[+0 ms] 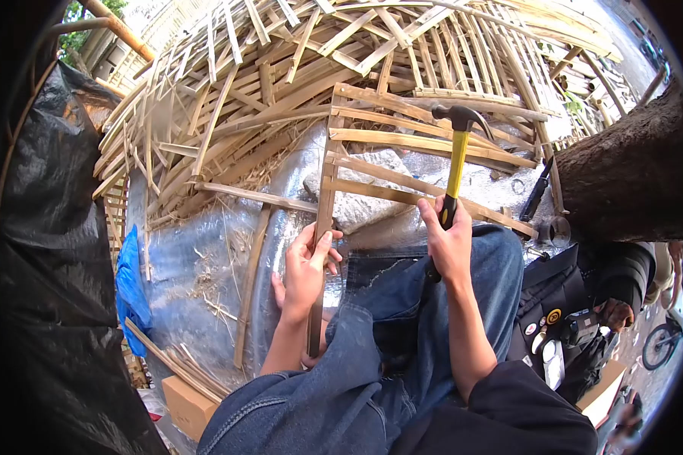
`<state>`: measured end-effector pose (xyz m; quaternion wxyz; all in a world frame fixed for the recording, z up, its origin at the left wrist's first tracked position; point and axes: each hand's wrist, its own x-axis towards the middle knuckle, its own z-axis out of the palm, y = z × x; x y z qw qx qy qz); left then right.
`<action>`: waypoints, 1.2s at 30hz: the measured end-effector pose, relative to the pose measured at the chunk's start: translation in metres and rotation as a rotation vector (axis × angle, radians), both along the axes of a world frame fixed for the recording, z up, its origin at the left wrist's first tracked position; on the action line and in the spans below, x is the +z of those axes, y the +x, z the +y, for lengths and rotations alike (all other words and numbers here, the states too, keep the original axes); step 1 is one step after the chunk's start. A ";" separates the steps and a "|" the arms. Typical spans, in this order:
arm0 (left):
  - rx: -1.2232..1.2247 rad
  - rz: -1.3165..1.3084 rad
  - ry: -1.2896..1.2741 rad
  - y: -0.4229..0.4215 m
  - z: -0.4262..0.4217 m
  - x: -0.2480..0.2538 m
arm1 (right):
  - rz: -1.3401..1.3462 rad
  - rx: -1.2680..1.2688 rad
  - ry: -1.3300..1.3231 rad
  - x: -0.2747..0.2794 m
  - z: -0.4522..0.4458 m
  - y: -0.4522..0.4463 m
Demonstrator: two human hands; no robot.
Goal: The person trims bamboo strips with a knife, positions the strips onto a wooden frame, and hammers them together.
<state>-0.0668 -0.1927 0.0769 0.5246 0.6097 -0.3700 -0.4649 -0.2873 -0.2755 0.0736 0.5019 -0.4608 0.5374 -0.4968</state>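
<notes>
My right hand (451,244) is wrapped round the black grip of a claw hammer (456,168). The hammer stands upright, its dark head on top of a yellow and black handle. My left hand (305,267) grips the long upright strip of a slatted wooden frame (326,178), thumb on the near side. Several slats run from that strip to the right, passing behind the hammer. Beneath the slats lies a rough grey stone block (366,205). The ends of some slats are hidden behind the hammer and my right hand.
Piled slatted wooden panels (281,98) rise behind the frame. A tree trunk (622,163) stands at right, with a black bag (558,303) below it. Silver sheeting (186,280) covers the ground. Black plastic (53,265) hangs at left, near a cardboard box (190,406).
</notes>
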 end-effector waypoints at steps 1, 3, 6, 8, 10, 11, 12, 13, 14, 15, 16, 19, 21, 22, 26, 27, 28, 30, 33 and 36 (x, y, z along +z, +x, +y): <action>0.005 0.002 0.005 0.003 -0.002 -0.004 | 0.002 0.001 0.008 -0.001 0.000 0.000; -0.020 0.065 0.046 0.013 -0.006 -0.013 | 0.001 0.009 0.023 -0.004 -0.001 0.001; -0.037 0.086 0.099 0.031 -0.011 -0.029 | 0.012 0.017 0.038 -0.010 -0.003 0.004; -0.075 0.074 0.184 0.040 -0.013 -0.038 | 0.026 0.026 0.044 -0.014 -0.004 0.006; -0.100 0.097 0.222 0.049 -0.013 -0.053 | 0.035 0.035 0.068 -0.017 -0.004 0.007; -0.131 0.116 0.255 0.052 -0.011 -0.060 | 0.039 0.037 0.073 -0.019 -0.004 0.008; -0.129 0.121 0.258 0.050 -0.010 -0.062 | 0.047 0.047 0.082 -0.020 -0.005 0.009; -0.091 0.169 0.237 0.048 -0.010 -0.064 | 0.055 0.055 0.089 -0.020 -0.005 0.010; -0.053 0.218 0.217 0.045 -0.010 -0.066 | 0.058 0.055 0.092 -0.021 -0.005 0.010; -0.052 0.221 0.218 0.040 -0.009 -0.066 | 0.063 0.061 0.095 -0.022 -0.006 0.011; 0.013 0.106 0.247 0.033 -0.008 -0.063 | 0.067 0.067 0.096 -0.023 -0.006 0.012; 0.024 0.026 0.344 0.034 0.002 -0.069 | 0.084 0.073 0.101 -0.022 -0.006 0.012; -0.033 0.058 0.409 0.042 0.009 -0.068 | 0.090 0.073 0.094 -0.022 -0.006 0.011; -0.028 0.328 0.434 0.047 0.014 -0.064 | 0.095 0.075 0.092 -0.021 -0.006 0.011; -0.019 0.486 0.459 0.043 0.022 -0.041 | 0.103 0.055 0.074 -0.018 -0.005 0.006; -0.026 0.469 0.445 0.041 0.024 -0.037 | 0.088 0.059 0.081 -0.018 -0.006 0.004; -0.017 0.427 0.418 0.036 0.026 -0.030 | 0.073 0.065 0.090 -0.018 -0.006 0.002; -0.022 0.435 0.408 0.033 0.025 -0.032 | 0.072 0.050 0.083 -0.015 -0.006 0.000; -0.006 0.481 0.420 0.036 0.019 -0.052 | 0.087 0.044 0.072 -0.015 -0.006 -0.002; -0.021 0.514 0.461 0.044 0.005 -0.073 | 0.123 0.045 0.076 -0.017 -0.007 -0.004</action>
